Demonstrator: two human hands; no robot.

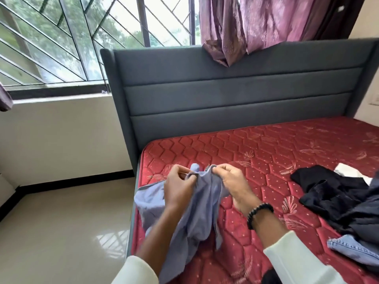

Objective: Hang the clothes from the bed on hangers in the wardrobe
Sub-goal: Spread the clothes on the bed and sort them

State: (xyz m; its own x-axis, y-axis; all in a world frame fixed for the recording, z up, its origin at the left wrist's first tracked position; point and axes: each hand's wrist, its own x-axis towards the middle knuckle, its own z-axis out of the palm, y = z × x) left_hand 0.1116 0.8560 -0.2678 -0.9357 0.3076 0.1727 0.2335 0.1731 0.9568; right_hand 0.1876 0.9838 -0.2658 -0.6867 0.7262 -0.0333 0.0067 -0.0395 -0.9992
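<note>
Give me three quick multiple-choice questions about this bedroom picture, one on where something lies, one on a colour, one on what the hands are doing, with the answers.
1. Where does the pile of dark clothes lie?
A. on the floor
B. on the mattress, right of the hands
C. over the headboard

2. What colour is the mattress?
A. red
B. green
C. white

3. What are the hands doing?
A. both hang idle
B. only one holds cloth
C. both pinch the light blue shirt

Answers:
1 B: the pile rests on the mattress, to the right of both hands.
2 A: its quilted cover is red.
3 C: the left hand and right hand each pinch the top edge of the light blue shirt, which hangs between them.
</note>
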